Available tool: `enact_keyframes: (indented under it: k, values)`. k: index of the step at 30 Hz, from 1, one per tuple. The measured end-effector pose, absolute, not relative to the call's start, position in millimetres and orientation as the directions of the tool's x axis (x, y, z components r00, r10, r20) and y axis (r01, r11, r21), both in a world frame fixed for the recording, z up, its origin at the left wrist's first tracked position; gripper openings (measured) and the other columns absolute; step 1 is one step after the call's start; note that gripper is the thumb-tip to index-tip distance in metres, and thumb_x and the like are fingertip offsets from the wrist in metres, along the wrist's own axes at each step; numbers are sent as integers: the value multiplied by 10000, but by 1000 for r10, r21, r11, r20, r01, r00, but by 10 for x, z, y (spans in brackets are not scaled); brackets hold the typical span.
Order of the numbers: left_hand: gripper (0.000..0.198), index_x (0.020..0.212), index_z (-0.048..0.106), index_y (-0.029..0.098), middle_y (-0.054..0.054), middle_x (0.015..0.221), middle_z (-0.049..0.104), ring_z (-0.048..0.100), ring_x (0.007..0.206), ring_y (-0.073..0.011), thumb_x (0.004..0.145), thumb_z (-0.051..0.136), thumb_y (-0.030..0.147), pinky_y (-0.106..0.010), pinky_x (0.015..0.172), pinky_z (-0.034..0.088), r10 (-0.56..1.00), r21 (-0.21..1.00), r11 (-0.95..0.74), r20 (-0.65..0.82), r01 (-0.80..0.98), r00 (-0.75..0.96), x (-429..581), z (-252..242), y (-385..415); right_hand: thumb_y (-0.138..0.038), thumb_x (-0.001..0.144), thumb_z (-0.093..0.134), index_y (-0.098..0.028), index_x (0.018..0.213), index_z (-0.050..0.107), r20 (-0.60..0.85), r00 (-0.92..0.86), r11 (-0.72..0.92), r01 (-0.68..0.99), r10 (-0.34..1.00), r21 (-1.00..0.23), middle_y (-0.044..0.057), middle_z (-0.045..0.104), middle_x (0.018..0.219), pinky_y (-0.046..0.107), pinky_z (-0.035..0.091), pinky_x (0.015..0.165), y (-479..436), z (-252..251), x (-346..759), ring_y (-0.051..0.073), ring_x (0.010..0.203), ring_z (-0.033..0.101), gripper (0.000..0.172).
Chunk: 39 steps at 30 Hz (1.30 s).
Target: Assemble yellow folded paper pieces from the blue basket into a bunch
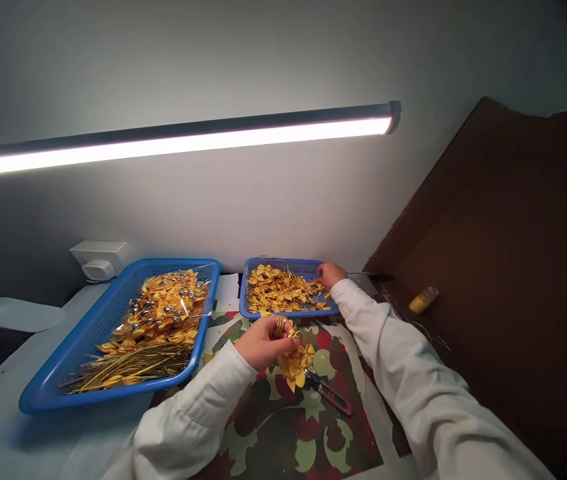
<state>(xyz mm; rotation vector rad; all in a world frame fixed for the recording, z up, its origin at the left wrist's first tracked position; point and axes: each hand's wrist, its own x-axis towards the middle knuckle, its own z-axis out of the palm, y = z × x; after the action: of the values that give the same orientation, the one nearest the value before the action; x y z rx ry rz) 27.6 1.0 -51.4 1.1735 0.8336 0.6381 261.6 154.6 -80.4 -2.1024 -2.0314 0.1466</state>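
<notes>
Centrally, over a camouflage-patterned cloth (276, 433): left hand (265, 343) clamped on gold wire loops (282, 327), with a gold flower cluster (295, 365) hanging just below the fingers. Right hand (332, 274) farther off, at the right end of a small blue basket (308, 268), fingers bent down among gold pieces (278, 287); whether gripping any, cannot tell. Close beside the cluster, on its near right: dark-handled snips (333, 395), contact unclear. To the left on the white table (6, 407): a larger blue basket (46, 400), with gold flowers (168, 300) partly under clear plastic and a sheaf of gold wires (136, 363) at the near end. Against the wall beyond: a white box (99, 252). Overhead across the scene: a lit tube lamp (188, 138). Along the right, hemming in the right arm's side: a tall brown panel (513, 267), with a small yellow object (421, 301) near its foot.
</notes>
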Motion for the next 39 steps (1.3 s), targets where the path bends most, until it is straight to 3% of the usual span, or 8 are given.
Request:
enact_keyframes:
  k: [6,10,12,16,20,27,31,39]
  values:
    - [397,618,441,172,36,499,542,540,522,-114,497,749,392,-209,487,339,858,970,245,-214,-6,467,224,-506,60,-183,656,622,-139,626,607,16,-75,76,958,997,-276,30,590,660,193,352,584,1434,-412,2652,114,628,511,56]
    - [360,619,475,158,83,433,434,269,326,-20,536,722,407,-185,357,140,834,908,414,-351,-61,426,228,-491,104,-257,663,598,-128,598,603,-56,-208,171,905,976,-390,-3,563,606,166,327,530,1269,-145,2660,77,573,473,145]
    - [320,648,511,143,78,477,441,201,323,-3,569,698,391,-174,347,79,799,823,536,-424,-186,427,245,-478,107,-331,669,600,-122,606,605,-96,-271,193,855,958,-481,-5,556,598,164,330,515,1150,-74,2590,72,555,465,218]
    - [243,707,527,136,40,678,536,258,363,7,589,683,281,-141,331,96,808,667,588,-469,-458,356,306,-455,55,-410,654,627,-114,610,564,-95,-376,164,599,922,-784,1,537,600,173,341,515,782,-73,2312,71,551,451,306]
    - [272,730,553,130,43,696,536,316,397,-2,555,724,249,-137,330,151,816,626,578,-461,-524,349,365,-434,-23,-405,695,629,-124,680,568,-6,-373,162,419,928,-894,19,567,682,189,389,555,364,-191,2005,89,604,492,288]
    - [454,758,587,127,43,633,511,409,489,-36,463,820,383,-147,382,221,818,626,576,-446,-526,363,439,-500,-86,-227,775,560,-185,694,576,383,-266,466,497,885,-732,39,583,879,263,444,779,-40,-345,1758,142,853,544,92]
    - [464,688,564,121,68,542,429,335,448,-24,420,840,381,-148,379,174,826,613,564,-441,-553,352,484,-563,-100,-197,804,534,-187,730,578,371,-322,489,629,871,-604,40,562,944,291,419,830,-165,-343,1768,150,900,531,87]
    - [385,685,584,98,30,565,482,349,431,-21,490,827,323,-139,356,191,794,602,605,-410,-521,449,509,-639,-98,-141,801,555,-163,760,577,363,-359,498,746,860,-442,44,524,1018,404,277,962,-323,-321,1836,178,966,471,51]
